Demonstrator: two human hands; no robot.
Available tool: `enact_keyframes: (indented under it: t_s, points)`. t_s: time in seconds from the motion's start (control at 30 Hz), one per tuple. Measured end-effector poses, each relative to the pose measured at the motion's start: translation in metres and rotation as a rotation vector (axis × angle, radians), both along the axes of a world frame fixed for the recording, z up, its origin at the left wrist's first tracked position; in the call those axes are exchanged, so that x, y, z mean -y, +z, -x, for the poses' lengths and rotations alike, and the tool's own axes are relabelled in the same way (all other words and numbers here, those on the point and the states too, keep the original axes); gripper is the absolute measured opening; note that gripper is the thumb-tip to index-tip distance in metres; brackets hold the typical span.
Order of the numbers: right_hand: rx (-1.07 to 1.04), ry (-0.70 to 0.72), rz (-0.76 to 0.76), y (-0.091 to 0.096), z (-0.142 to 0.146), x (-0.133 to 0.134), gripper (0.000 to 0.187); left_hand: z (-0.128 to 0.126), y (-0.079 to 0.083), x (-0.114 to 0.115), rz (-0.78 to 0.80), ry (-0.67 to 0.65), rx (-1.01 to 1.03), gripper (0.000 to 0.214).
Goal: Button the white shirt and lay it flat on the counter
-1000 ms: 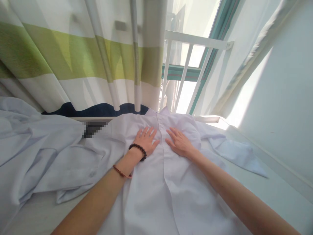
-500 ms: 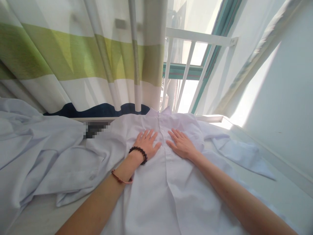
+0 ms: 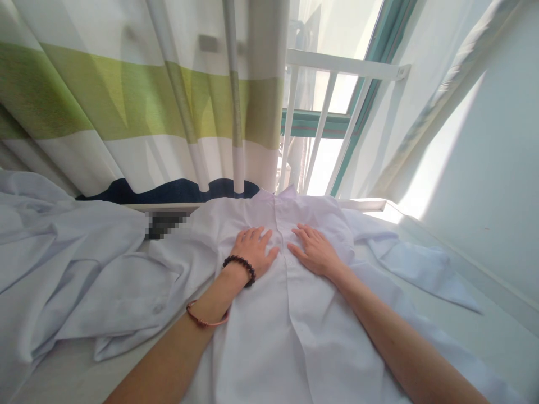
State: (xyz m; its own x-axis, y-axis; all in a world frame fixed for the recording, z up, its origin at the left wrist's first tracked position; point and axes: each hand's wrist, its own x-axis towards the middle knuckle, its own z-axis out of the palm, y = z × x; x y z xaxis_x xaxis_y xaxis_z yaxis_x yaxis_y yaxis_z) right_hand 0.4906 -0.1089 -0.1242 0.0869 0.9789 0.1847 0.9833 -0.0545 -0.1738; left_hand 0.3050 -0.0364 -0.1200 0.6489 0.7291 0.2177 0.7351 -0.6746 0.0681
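Note:
A white button-front shirt [image 3: 269, 336] lies spread out on a pale flat surface, its collar [image 3: 275, 194] pointing away from me and its button strip running down the middle. My left hand [image 3: 254, 249] rests on the chest, left of the strip, fingers apart. On that wrist is a dark bead bracelet [image 3: 240, 261], with a thin reddish-brown band [image 3: 206, 322] lower on the forearm. To the right of the strip, my right hand [image 3: 314, 249] presses on the cloth with fingers stretched out. One sleeve [image 3: 425, 269] extends to the right; the other goes left, among more white cloth.
More crumpled white clothing [image 3: 37, 252] is heaped at the left. Behind the surface hang white and green curtains [image 3: 147, 101]. A white railing [image 3: 324, 106] stands before a window, and a white wall [image 3: 497, 185] borders the right side. A small patch [image 3: 166, 224] is pixelated.
Both hands have stayed on the shirt's chest, their fingers slightly more bent. The left forearm has shifted a little, and the view has moved slightly.

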Motion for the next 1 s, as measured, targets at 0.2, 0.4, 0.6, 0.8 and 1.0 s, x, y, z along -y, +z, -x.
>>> enact_keyframes:
  t_s: [0.2, 0.4, 0.6, 0.8, 1.0]
  points:
    - [0.008, 0.011, -0.054, 0.0009, 0.0004, -0.0009, 0.048, 0.0004, -0.0022, -0.0023, 0.006, 0.016, 0.006, 0.061]
    - [0.025, 0.006, -0.12, 0.004, 0.0019, -0.0009, 0.039, -0.0005, 0.0011, -0.0008, 0.005, 0.043, -0.005, 0.062]
    - [0.043, -0.006, -0.162, 0.0053, 0.0018, -0.0017, 0.033, 0.0005, 0.0048, 0.0027, -0.038, 0.038, 0.016, 0.057]
    - [0.055, 0.004, -0.187, 0.0045, 0.0013, -0.0018, 0.03, 0.0002, 0.0056, 0.0022, -0.053, 0.029, 0.03, 0.052]
    - [0.062, -0.005, -0.204, 0.0034, 0.0015, -0.0021, 0.03, -0.0013, 0.0072, 0.0026, -0.063, 0.04, 0.038, 0.047]
